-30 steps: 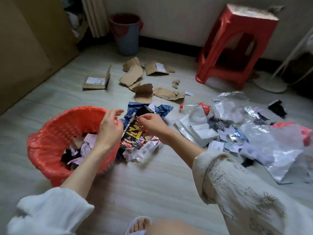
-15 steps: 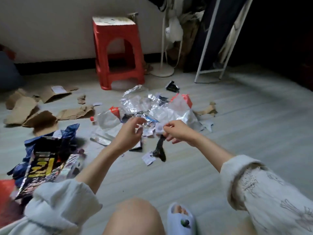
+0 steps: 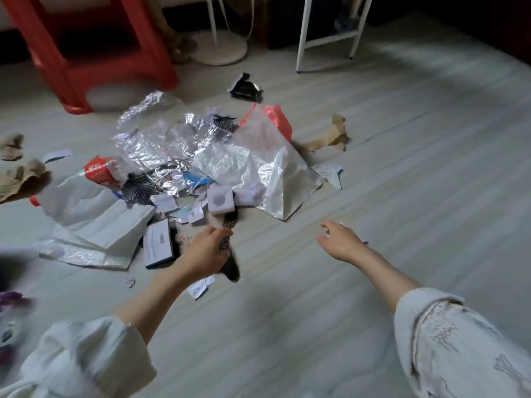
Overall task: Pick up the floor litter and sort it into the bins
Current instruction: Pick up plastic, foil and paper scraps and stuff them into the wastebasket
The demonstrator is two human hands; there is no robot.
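Note:
A heap of litter lies mid-floor: crinkled silver foil (image 3: 161,139), a large clear plastic bag (image 3: 267,165), white paper scraps (image 3: 221,199) and a white mailer bag (image 3: 94,225). My left hand (image 3: 205,251) pinches a dark strip of wrapper (image 3: 230,242) that hangs down at the near edge of the heap. My right hand (image 3: 339,239) hovers over bare floor to the right of the heap, fingers loosely spread, holding nothing. No bin shows in this view.
A red plastic stool (image 3: 86,53) stands at the back left. A round white fan base (image 3: 221,47) and white rack legs (image 3: 304,38) stand behind. Torn cardboard (image 3: 20,179) lies at the left edge, a brown scrap (image 3: 330,139) and a black wrapper (image 3: 244,87) beyond the heap.
The view swung right from the red bin to the litter heap. The dark strip passed from my right hand to my left. My right hand drew away to the right and opened.

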